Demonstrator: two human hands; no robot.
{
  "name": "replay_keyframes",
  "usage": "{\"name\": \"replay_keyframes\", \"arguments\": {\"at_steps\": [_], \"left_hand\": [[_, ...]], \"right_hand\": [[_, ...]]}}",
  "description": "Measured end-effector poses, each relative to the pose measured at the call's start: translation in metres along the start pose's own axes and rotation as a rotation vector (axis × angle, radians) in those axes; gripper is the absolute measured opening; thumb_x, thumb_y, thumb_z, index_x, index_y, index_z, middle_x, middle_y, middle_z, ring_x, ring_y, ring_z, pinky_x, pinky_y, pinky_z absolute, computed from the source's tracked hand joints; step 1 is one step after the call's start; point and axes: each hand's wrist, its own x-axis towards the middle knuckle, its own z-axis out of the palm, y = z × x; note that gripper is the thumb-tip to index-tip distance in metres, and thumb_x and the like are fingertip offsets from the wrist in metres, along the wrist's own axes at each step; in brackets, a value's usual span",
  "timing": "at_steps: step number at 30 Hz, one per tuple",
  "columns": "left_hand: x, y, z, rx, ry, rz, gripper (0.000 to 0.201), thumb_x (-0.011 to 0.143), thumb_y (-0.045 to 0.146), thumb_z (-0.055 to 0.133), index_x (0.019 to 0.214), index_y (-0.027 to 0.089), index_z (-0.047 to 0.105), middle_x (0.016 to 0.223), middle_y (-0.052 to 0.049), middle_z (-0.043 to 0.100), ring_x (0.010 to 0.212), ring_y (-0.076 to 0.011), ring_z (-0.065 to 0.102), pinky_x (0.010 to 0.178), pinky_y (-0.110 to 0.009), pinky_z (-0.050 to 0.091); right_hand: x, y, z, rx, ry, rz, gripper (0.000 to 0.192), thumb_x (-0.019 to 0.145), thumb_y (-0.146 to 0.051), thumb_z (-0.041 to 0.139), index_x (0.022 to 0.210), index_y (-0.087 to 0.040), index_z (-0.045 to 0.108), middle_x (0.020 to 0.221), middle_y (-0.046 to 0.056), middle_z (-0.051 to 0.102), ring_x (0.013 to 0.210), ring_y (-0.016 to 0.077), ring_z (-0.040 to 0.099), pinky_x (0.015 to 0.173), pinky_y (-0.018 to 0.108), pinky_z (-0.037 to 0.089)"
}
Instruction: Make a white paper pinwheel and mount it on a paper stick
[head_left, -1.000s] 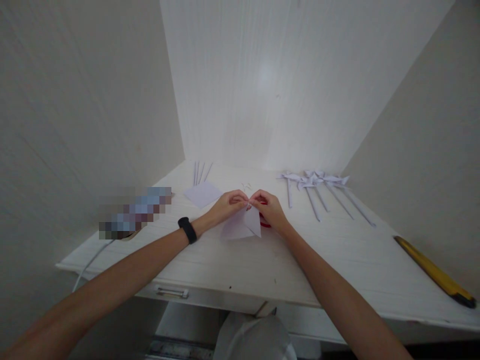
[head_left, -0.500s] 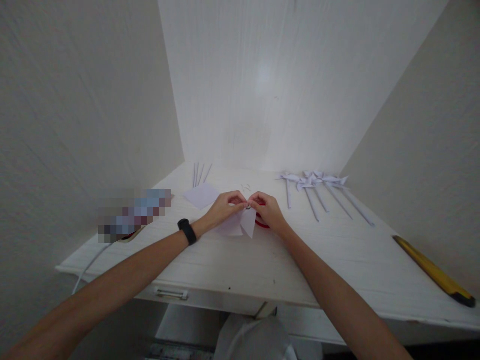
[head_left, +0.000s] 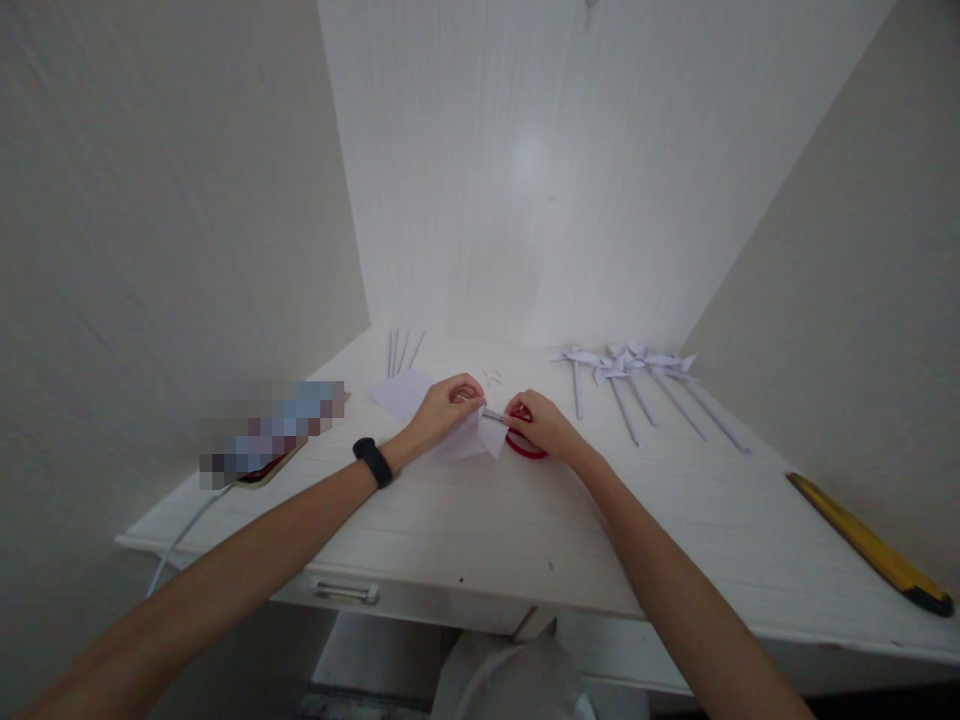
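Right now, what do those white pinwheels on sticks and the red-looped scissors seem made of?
White folded pinwheels: matte paper, apparently, thin and creased. Silver scissor blades: probably metal, greyish with slight sheen. Red scissor loops: perhaps smooth plastic, evenly coloured.

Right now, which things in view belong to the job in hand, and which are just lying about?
Apparently the job's:
paper piece in the left hand
red-handled scissors in the right hand
flat sheet
thin sticks
paper pinwheels

Apparently just lying about:
yellow-and-black tool
blurred-out device and its cable
small scraps
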Motion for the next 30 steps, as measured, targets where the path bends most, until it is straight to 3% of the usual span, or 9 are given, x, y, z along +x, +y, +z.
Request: {"name": "replay_keyframes", "arguments": {"at_steps": [4,8,16,19,22,25,30], "left_hand": [[0.001,0.001,-0.002,-0.017,0.027,-0.013,0.015,0.072,0.028,0.063,0.078,0.015,0.059,0.073,-0.002,0.061,0.069,-0.0125,0.056,0.067,-0.025,0.042],[0.001,0.008,-0.004,0.014,0.090,-0.005,0.015,0.072,0.030,0.062,0.075,0.015,0.060,0.076,-0.002,0.061,0.074,-0.0138,0.057,0.069,-0.025,0.043],[0.003,0.007,-0.006,-0.021,0.148,-0.006,0.014,0.070,0.028,0.063,0.076,0.015,0.061,0.081,-0.003,0.061,0.078,-0.0142,0.056,0.069,-0.025,0.044],[0.003,0.004,-0.006,-0.058,0.133,-0.007,0.017,0.070,0.030,0.064,0.078,0.015,0.060,0.081,-0.003,0.061,0.078,-0.0136,0.056,0.069,-0.025,0.044],[0.002,0.005,-0.006,-0.071,0.107,0.007,0.019,0.071,0.030,0.064,0.081,0.015,0.061,0.084,-0.004,0.062,0.081,-0.0140,0.056,0.071,-0.025,0.044],[0.002,0.007,-0.006,-0.081,0.091,0.010,0.017,0.072,0.029,0.063,0.080,0.015,0.062,0.083,-0.004,0.063,0.081,-0.0142,0.056,0.074,-0.026,0.043],[0.001,0.013,-0.005,-0.143,0.076,-0.016,0.016,0.070,0.029,0.066,0.078,0.015,0.062,0.080,-0.003,0.063,0.079,-0.0138,0.057,0.077,-0.026,0.044]], "right_hand": [[-0.001,0.010,-0.002,-0.048,-0.041,-0.032,0.018,0.070,-0.027,0.066,0.083,-0.015,0.060,0.087,0.006,0.058,0.080,0.0154,0.052,0.073,0.028,0.040],[-0.004,0.015,-0.003,-0.082,-0.060,0.035,0.025,0.066,-0.027,0.069,0.084,-0.015,0.058,0.085,0.006,0.058,0.075,0.0155,0.051,0.066,0.027,0.040],[-0.004,0.010,-0.003,-0.104,0.074,0.099,0.018,0.070,-0.032,0.064,0.078,-0.017,0.057,0.074,0.005,0.060,0.064,0.0140,0.052,0.058,0.025,0.036],[0.000,0.009,-0.008,0.058,0.162,0.190,0.016,0.072,-0.027,0.060,0.084,-0.018,0.056,0.075,0.004,0.062,0.065,0.0138,0.055,0.059,0.025,0.039],[0.003,0.006,-0.010,0.401,0.169,0.288,0.018,0.074,-0.024,0.056,0.091,-0.018,0.053,0.073,0.003,0.063,0.062,0.0130,0.058,0.055,0.024,0.043],[0.005,0.003,-0.007,0.651,0.162,0.264,0.022,0.071,-0.021,0.056,0.092,-0.019,0.050,0.072,0.000,0.061,0.062,0.0115,0.058,0.055,0.023,0.044],[0.003,-0.002,0.005,0.606,0.133,0.194,0.033,0.065,-0.024,0.063,0.094,-0.020,0.049,0.074,-0.002,0.057,0.062,0.0104,0.054,0.053,0.022,0.042]]}}
